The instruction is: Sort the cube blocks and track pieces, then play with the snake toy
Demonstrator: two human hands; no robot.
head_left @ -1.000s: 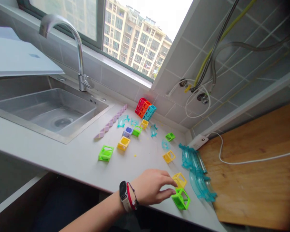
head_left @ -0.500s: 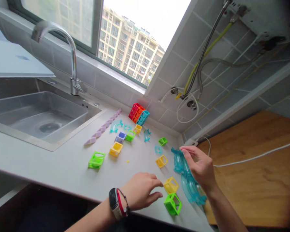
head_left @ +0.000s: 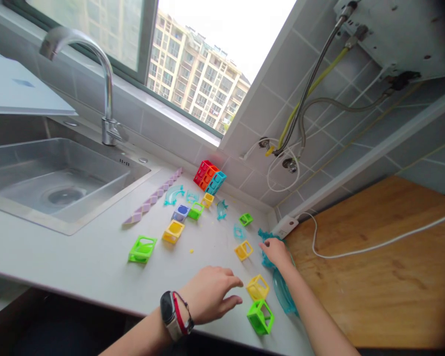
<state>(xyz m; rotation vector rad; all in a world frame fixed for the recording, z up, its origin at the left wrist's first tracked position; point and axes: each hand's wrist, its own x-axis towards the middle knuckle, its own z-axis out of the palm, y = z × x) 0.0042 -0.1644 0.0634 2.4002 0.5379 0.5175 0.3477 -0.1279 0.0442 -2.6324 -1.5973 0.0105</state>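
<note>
My left hand [head_left: 214, 292], with a watch [head_left: 167, 306] and bands on the wrist, hovers low over the counter. Its fingers are stretched out, and it holds nothing. Just right of its fingertips are a yellow cube frame [head_left: 258, 288] and a green cube frame [head_left: 260, 317]. My right hand [head_left: 277, 253] is closed at the far end of a row of see-through teal tube pieces [head_left: 284, 291], apparently gripping one; the hand hides part of the contact. Another yellow cube frame [head_left: 244, 250], a clear blue ring piece [head_left: 239, 231] and a small green cube frame [head_left: 245, 219] lie left of it.
A red, orange and blue block stack [head_left: 209, 177] stands by the wall. Near it lie a curved teal piece [head_left: 174, 195], a purple cube [head_left: 180, 213] and a lilac strip [head_left: 154, 200]. The sink [head_left: 70, 225] and faucet [head_left: 107, 99] are left; a wooden board [head_left: 378, 277] and white cable are right.
My right hand has moved left and down onto the teal tube pieces from just above their right side. My left hand stays nearly in place. The view has shifted slightly.
</note>
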